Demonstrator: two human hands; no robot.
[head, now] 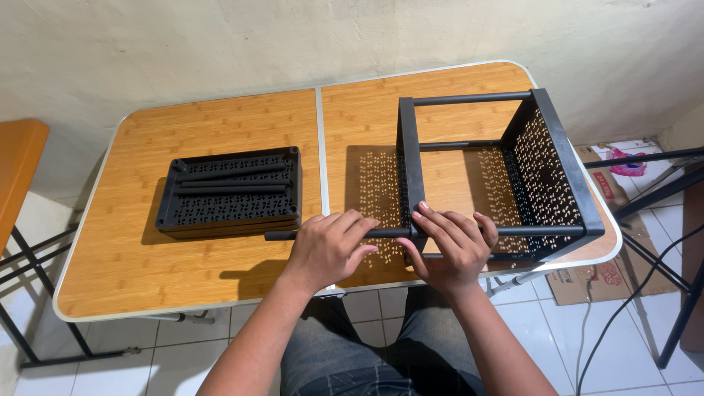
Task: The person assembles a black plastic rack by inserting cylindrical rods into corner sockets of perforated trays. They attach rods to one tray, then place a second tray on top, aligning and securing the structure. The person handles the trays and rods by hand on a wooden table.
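Folding table [220, 286], wood-grain top, metal rim, stood against a pale wall [220, 44]. Orange bench [18, 158] at left. White tile floor [176, 352]; flattened cardboard box [587, 282] and black cable [623, 308] lay at right.

Bright, sharp overhead light; crisp shadows; slight wide-angle edge bending

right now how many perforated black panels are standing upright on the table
2: one panel at the frame's left, by both hands, and one panel at its right. More lie stacked flat to the left.
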